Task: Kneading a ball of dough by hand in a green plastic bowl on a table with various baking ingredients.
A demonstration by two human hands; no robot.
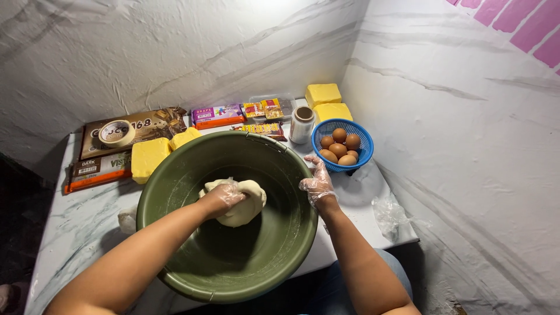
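Dough (242,204), a pale lump, sits right in the middle of the big green bowl (175,192), and the left hand (224,195), in a thin clear glove, is balled up and pushed down into it. The right hand (317,184), gloved too, has its fingers spread loose on the bowl's rim at about 3 o'clock, clamping nothing. Up at 1 o'clock from the bowl there's a blue basket (361,153) of brown eggs (339,147), and yellow blocks (149,158) lie at 10 o'clock next to some flat packets (98,170).
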